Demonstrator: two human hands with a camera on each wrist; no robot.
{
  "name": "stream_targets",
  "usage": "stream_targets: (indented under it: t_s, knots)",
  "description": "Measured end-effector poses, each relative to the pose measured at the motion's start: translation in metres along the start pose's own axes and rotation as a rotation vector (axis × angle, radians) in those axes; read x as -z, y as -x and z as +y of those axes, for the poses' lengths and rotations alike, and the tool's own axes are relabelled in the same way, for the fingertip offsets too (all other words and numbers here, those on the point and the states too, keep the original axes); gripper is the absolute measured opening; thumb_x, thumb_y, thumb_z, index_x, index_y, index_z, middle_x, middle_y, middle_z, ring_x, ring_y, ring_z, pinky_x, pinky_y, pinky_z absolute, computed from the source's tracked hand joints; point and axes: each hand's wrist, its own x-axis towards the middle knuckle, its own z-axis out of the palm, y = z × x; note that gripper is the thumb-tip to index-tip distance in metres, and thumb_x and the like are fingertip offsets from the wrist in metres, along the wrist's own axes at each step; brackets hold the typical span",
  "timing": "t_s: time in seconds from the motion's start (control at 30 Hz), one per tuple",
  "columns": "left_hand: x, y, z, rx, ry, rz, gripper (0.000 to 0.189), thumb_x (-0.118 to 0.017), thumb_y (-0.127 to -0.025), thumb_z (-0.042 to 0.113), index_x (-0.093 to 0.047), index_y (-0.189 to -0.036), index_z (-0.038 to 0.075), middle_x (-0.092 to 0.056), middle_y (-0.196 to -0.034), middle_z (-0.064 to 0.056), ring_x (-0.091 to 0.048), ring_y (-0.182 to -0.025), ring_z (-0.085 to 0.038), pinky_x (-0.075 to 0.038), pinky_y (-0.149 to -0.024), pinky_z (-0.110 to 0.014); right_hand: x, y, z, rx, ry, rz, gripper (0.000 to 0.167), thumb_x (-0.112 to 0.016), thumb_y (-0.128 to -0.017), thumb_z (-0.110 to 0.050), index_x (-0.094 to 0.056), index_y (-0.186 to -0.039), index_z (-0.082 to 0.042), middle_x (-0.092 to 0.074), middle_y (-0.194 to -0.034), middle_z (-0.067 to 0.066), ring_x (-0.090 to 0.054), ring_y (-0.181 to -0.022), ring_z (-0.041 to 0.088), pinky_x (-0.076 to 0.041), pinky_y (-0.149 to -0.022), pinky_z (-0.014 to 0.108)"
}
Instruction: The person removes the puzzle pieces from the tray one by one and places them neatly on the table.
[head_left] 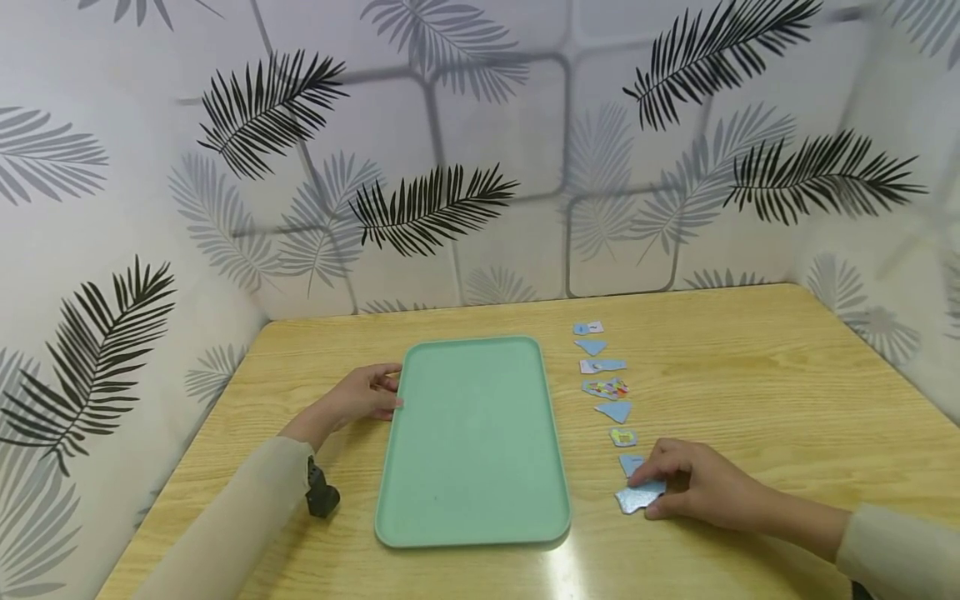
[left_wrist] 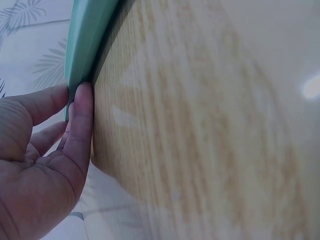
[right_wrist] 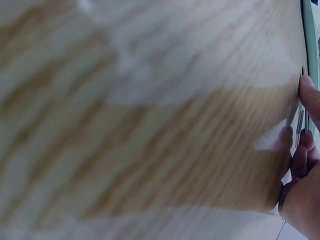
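My left hand [head_left: 365, 393] is at the left side of a pale green rectangular tray [head_left: 472, 442]. In the left wrist view, the thumb and fingers of this hand [left_wrist: 50, 145] pinch the tray's rim [left_wrist: 90, 40]. To the right of the tray, my right hand [head_left: 701, 487] pinches a shiny grey-blue puzzle piece [head_left: 636, 498] between thumb and fingers, low over the table. A blue puzzle piece [head_left: 628, 464] lies just behind it, partly covered by the fingers. In the right wrist view the right hand [right_wrist: 305, 165] shows only at the edge, with thin pieces seen edge-on.
Beyond the right hand, several flat puzzle pieces run in a column along the tray's right side, among them a yellow-printed one [head_left: 622, 437], a multicoloured one [head_left: 606, 388] and a blue triangular one [head_left: 591, 346]. The wooden table [head_left: 750, 375] meets a leaf-patterned wall [head_left: 510, 242].
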Motion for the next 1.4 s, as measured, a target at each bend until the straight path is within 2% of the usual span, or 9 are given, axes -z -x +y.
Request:
stream_targets:
  t_s: [0.23, 0.47, 0.8, 1.07, 1.23, 1.4]
  knots:
    - [0.001, 0.000, 0.000, 0.002, 0.006, -0.002, 0.066, -0.064, -0.092, -0.003, -0.032, -0.150, 0.000, -0.048, -0.116, -0.019, -0.058, -0.088, -0.022, -0.057, -0.078, -0.034, 0.000, -0.001, 0.001, -0.015, 0.006, -0.021, 0.028, -0.082, -0.077, -0.030, -0.076, -0.102, -0.018, -0.062, -0.092, -0.009, -0.054, -0.078, 0.010, -0.046, -0.063, 0.022]
    - [0.001, -0.001, -0.001, 0.007, 0.012, -0.004, 0.066, -0.064, -0.091, -0.003, -0.032, -0.150, 0.000, -0.048, -0.115, -0.019, -0.058, -0.088, -0.022, -0.057, -0.077, -0.034, 0.001, -0.001, 0.001, 0.014, 0.029, -0.026, 0.028, -0.082, -0.077, -0.031, -0.076, -0.102, -0.019, -0.062, -0.090, -0.010, -0.052, -0.075, 0.009, -0.045, -0.061, 0.022]
    - [0.000, -0.001, -0.002, -0.006, -0.006, -0.009, 0.067, -0.065, -0.091, -0.001, -0.032, -0.150, -0.002, -0.048, -0.116, -0.019, -0.058, -0.089, -0.022, -0.057, -0.078, -0.034, 0.003, -0.003, -0.001, -0.001, 0.034, -0.052, 0.030, -0.081, -0.077, -0.033, -0.075, -0.103, -0.020, -0.062, -0.091, -0.010, -0.053, -0.076, 0.011, -0.045, -0.063, 0.023]
    - [0.002, 0.001, -0.005, -0.013, -0.007, -0.016, 0.067, -0.064, -0.092, 0.000, -0.032, -0.150, 0.001, -0.049, -0.118, -0.020, -0.059, -0.092, -0.023, -0.057, -0.079, -0.034, 0.008, -0.007, -0.002, -0.051, -0.033, -0.083, 0.034, -0.081, -0.078, -0.033, -0.074, -0.107, -0.017, -0.065, -0.093, -0.007, -0.055, -0.080, 0.013, -0.048, -0.069, 0.025]
    - [0.004, 0.005, -0.003, -0.009, -0.011, -0.009, 0.067, -0.065, -0.092, 0.001, -0.032, -0.150, 0.000, -0.050, -0.118, -0.020, -0.060, -0.092, -0.023, -0.057, -0.080, -0.035, 0.010, -0.013, -0.002, -0.074, -0.029, -0.072, 0.036, -0.081, -0.077, -0.032, -0.073, -0.108, -0.017, -0.064, -0.091, -0.005, -0.053, -0.079, 0.013, -0.047, -0.066, 0.025]
    - [0.007, 0.011, 0.002, -0.001, -0.011, -0.002, 0.068, -0.065, -0.092, 0.002, -0.029, -0.150, -0.002, -0.048, -0.119, -0.022, -0.061, -0.092, -0.023, -0.057, -0.080, -0.036, 0.014, -0.021, -0.004, -0.088, -0.021, -0.021, 0.034, -0.083, -0.076, -0.027, -0.074, -0.107, -0.015, -0.061, -0.085, -0.002, -0.048, -0.074, 0.015, -0.042, -0.059, 0.026]
